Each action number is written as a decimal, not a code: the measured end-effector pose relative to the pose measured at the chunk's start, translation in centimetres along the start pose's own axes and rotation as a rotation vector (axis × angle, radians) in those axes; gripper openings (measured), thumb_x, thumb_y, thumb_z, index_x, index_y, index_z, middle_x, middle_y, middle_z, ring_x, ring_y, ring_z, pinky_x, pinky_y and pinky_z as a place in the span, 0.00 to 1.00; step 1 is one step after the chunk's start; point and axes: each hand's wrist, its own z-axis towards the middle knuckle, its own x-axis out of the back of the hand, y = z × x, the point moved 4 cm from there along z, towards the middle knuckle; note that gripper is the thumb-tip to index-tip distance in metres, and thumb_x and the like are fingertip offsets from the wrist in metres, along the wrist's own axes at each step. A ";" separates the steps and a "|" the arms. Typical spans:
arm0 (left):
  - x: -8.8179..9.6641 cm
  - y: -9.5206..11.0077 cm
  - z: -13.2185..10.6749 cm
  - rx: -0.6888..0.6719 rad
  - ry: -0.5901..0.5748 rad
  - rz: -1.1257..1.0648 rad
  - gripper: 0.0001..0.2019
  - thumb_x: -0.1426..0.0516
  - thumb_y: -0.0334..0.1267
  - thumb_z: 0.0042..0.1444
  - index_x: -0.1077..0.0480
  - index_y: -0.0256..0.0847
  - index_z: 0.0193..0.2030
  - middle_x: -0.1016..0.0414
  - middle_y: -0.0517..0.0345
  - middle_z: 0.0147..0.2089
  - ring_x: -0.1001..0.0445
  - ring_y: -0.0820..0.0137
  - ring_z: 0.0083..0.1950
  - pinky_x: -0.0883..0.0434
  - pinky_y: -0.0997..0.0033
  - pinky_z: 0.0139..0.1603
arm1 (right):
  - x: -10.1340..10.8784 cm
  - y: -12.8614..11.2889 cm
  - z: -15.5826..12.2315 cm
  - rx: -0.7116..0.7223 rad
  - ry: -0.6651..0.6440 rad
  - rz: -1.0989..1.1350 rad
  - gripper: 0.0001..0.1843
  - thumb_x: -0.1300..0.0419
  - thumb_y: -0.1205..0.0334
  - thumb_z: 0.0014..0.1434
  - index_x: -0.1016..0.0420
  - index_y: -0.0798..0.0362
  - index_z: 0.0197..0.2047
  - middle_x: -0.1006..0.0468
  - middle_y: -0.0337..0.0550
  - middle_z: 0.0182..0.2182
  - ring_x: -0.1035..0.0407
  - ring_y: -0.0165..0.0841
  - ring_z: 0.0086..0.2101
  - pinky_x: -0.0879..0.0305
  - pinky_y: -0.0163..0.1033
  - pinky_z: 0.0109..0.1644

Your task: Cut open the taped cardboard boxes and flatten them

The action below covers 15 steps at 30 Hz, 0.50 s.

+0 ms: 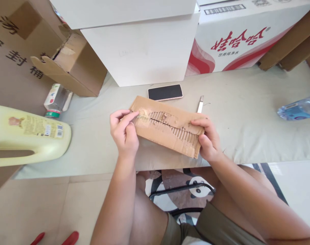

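Note:
A brown strip of corrugated cardboard [167, 127] is held between both hands above the pale table [246, 126]. Its top layer is torn along the middle, showing the ridges inside. My left hand [124, 132] pinches the strip's left end with fingers and thumb closed on it. My right hand [208, 137] grips the right end, thumb under and fingers over. Just beyond the strip lie a black phone [165, 92] and a small utility knife [200, 104].
A large white box [144, 51] and a red-and-white printed carton [233, 37] stand at the back. Brown cartons [73, 64] sit at the left, with a small bottle [56, 100] and a big yellow jug [27, 134]. A plastic water bottle [299, 109] lies at the right edge.

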 end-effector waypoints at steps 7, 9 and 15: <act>-0.1 -0.2 0.0 0.023 0.010 0.060 0.19 0.49 0.30 0.59 0.15 0.43 0.41 0.25 0.51 0.47 0.23 0.64 0.49 0.23 0.59 0.56 | 0.0 -0.1 0.2 -0.014 0.000 -0.021 0.20 0.49 0.44 0.71 0.27 0.43 0.56 0.26 0.49 0.50 0.30 0.47 0.55 0.32 0.57 0.59; -0.1 -0.2 0.0 0.028 0.014 0.068 0.19 0.49 0.30 0.59 0.15 0.44 0.41 0.25 0.51 0.47 0.23 0.64 0.49 0.23 0.59 0.56 | 0.0 -0.1 0.1 -0.008 -0.006 -0.017 0.19 0.49 0.44 0.71 0.27 0.43 0.57 0.26 0.49 0.50 0.31 0.47 0.55 0.32 0.57 0.60; 0.1 -0.4 0.2 0.066 0.013 0.013 0.18 0.47 0.30 0.58 0.15 0.44 0.40 0.24 0.51 0.48 0.23 0.65 0.48 0.23 0.61 0.56 | -0.3 1.5 -1.2 -0.085 -0.006 0.039 0.29 0.52 0.38 0.71 0.41 0.36 0.71 0.32 0.47 0.59 0.31 0.45 0.55 0.31 0.56 0.60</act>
